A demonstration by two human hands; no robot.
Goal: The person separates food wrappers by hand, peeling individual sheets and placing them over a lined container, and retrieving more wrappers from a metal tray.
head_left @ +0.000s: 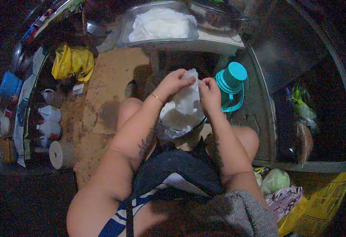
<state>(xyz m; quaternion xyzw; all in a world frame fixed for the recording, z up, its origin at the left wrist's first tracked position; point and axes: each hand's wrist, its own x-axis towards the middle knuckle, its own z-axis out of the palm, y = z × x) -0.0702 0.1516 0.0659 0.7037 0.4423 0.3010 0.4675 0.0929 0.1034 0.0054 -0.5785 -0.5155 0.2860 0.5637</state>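
Observation:
My left hand (pixel 179 84) and my right hand (pixel 209 93) are raised close together in front of me. Between their fingertips they pinch a thin, whitish, translucent sheet (pixel 191 94), which hangs down; its material is unclear. Below it, between my knees, sits a round container (pixel 177 134) with clear plastic at its front edge. Pale, whitish contents (pixel 175 117) show inside it, partly covered by the sheet and my hands. Straight ahead, a clear rectangular tray (pixel 159 40) holds a heap of white, sheet-like material (pixel 163 23).
A turquoise jug (pixel 231 89) with a lid stands just right of my right hand. Flattened cardboard (pixel 110 91) covers the floor at left, with a yellow bag (pixel 73 63), white jugs (pixel 50 121) and a large roll (pixel 61 155). A cabbage (pixel 275 180) lies at lower right.

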